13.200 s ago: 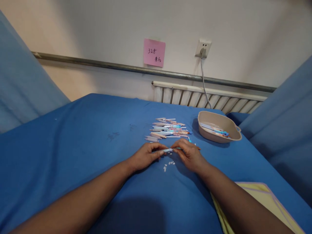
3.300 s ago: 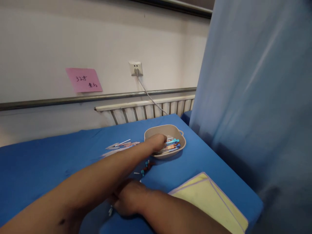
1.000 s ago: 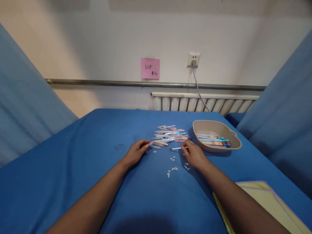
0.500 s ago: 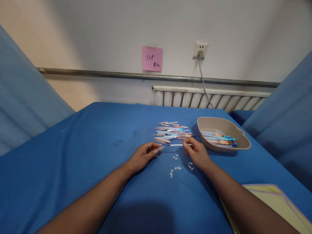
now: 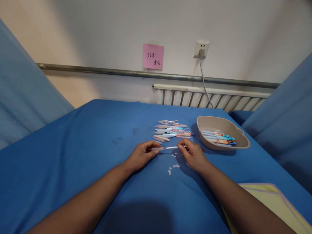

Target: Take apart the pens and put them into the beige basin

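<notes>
My left hand (image 5: 142,154) is closed on a pale pen barrel (image 5: 156,149), held level just above the blue cloth. A thin white pen refill (image 5: 171,148) is pinched in my right hand (image 5: 192,155), its left end inside or against the barrel's right end; I cannot tell how deep. Behind my hands lies a pile of pen parts (image 5: 168,131), pale, pink and light blue. Nearer to me, several small white pieces (image 5: 175,166) are scattered on the cloth. Something reddish-brown shows just right of my right fingers, mostly hidden.
A beige basket (image 5: 240,143) at the right holds several pens (image 5: 216,138) with blue ends. A yellow cloth (image 5: 265,201) lies at the near right, partly under my right arm. Beyond the blue-covered table (image 5: 92,136) are a radiator (image 5: 185,97) and a metal rail (image 5: 117,71).
My right hand has moved left with the refill, closing the gap to the barrel. The barrel has levelled out in my left hand, which moved slightly left.
</notes>
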Action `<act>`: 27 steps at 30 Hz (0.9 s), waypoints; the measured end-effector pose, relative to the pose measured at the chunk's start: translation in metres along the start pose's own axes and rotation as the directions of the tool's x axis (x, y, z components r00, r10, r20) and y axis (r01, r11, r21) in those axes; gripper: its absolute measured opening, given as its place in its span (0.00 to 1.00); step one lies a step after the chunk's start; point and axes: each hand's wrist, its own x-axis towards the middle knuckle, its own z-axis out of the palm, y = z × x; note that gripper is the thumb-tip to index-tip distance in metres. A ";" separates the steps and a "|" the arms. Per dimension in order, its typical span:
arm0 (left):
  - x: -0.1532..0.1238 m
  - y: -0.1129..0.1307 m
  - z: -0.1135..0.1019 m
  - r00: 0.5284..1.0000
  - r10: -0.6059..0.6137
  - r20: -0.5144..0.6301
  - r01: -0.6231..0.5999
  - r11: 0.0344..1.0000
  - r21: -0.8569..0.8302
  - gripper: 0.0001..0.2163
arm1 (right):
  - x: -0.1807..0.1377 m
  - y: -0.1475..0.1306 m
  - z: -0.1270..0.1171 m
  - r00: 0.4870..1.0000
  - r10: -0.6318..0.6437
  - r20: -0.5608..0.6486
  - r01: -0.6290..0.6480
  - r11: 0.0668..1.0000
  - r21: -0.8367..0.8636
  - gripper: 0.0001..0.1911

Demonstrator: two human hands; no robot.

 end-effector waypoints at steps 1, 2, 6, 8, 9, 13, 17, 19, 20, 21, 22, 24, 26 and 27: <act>-0.001 0.000 0.001 1.000 0.010 -0.015 -0.010 1.000 -0.004 0.12 | -0.001 -0.002 0.001 1.000 -0.008 0.009 0.008 1.000 0.005 0.08; -0.001 0.001 0.002 0.999 0.019 -0.030 -0.019 1.000 -0.003 0.12 | -0.002 -0.003 0.002 1.000 -0.014 0.026 0.013 1.000 0.016 0.08; -0.007 0.004 0.009 0.997 0.066 -0.030 -0.065 0.997 0.049 0.11 | -0.009 -0.011 0.012 0.984 -0.043 0.171 0.029 0.996 0.085 0.08; -0.010 0.006 0.013 0.996 0.093 -0.009 -0.093 0.994 0.061 0.11 | -0.013 -0.016 0.015 0.975 -0.062 0.215 0.040 0.993 0.108 0.10; -0.011 0.007 0.014 0.994 0.106 -0.006 -0.105 0.993 0.059 0.11 | -0.015 -0.019 0.017 0.972 -0.069 0.223 0.046 0.993 0.109 0.10; -0.014 0.010 0.016 0.988 0.152 -0.027 -0.150 0.987 0.065 0.11 | -0.018 -0.026 0.017 0.971 -0.059 0.230 0.043 0.996 0.074 0.13; -0.016 0.013 0.014 0.981 0.191 -0.021 -0.188 0.977 0.102 0.11 | -0.018 -0.027 0.015 0.965 -0.046 0.259 0.030 0.997 0.065 0.14; -0.017 0.014 0.014 0.979 0.201 -0.023 -0.197 0.973 0.121 0.11 | -0.018 -0.027 0.015 0.965 -0.053 0.255 0.034 0.996 0.079 0.14; -0.017 0.014 0.014 0.979 0.203 -0.022 -0.198 0.971 0.133 0.11 | -0.018 -0.026 0.015 0.967 -0.058 0.248 0.037 0.996 0.087 0.14; -0.017 0.015 0.013 0.979 0.203 -0.020 -0.198 0.969 0.145 0.12 | -0.018 -0.025 0.015 0.968 -0.062 0.241 0.041 0.995 0.093 0.14; -0.018 0.015 0.013 0.979 0.205 -0.016 -0.200 0.967 0.160 0.12 | -0.018 -0.025 0.015 0.970 -0.066 0.233 0.044 0.994 0.100 0.14; -0.018 0.017 0.013 0.976 0.217 0.032 -0.219 0.953 0.209 0.11 | -0.018 -0.024 0.016 0.976 -0.074 0.207 0.051 0.992 0.117 0.14; -0.019 0.019 0.014 0.964 0.234 0.128 -0.261 0.929 0.264 0.11 | -0.019 -0.026 0.016 0.980 -0.090 0.176 0.067 0.989 0.132 0.16; -0.019 0.021 0.014 0.953 0.240 0.183 -0.285 0.917 0.280 0.11 | -0.019 -0.027 0.016 0.981 -0.103 0.165 0.081 0.988 0.134 0.18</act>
